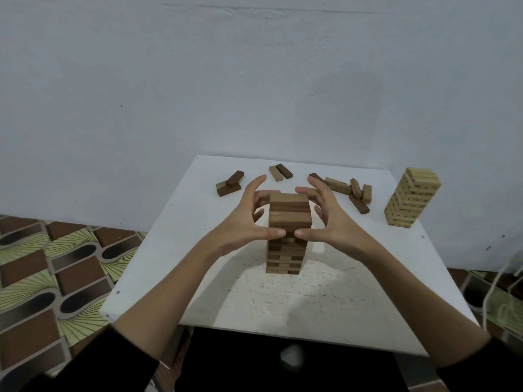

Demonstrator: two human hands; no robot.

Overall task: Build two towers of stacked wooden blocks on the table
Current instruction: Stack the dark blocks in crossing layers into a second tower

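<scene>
Where the patterned floor (51,267) gives way to the white table (311,301), three loose blocks (229,184) lie in a small heap near the far left corner, two dark and one pale. Just right of them the left hand (243,219) cups the upper part of the middle tower (288,233), fingers spread and lightly curved, the thumb pressing the near face; whether the fingertips on the far side touch the wood cannot be told. This tower stands upright near the table's centre, built of brown blocks in mixed dark and lighter tones, laid in layers that cross one another, its top layers looking slightly wider than those beneath. Behind it a pale and a dark block (280,172) lie side by side. The right hand (331,219) mirrors the other, fingers wide and arched beside the tower's top, thumb against the near face close to the left thumb. Further right a scatter of blocks (349,192) lies jumbled, some leaning on each other. Near the right edge stands a pale tower (411,198), uniformly light wood, leaning a little in this wide view.
</scene>
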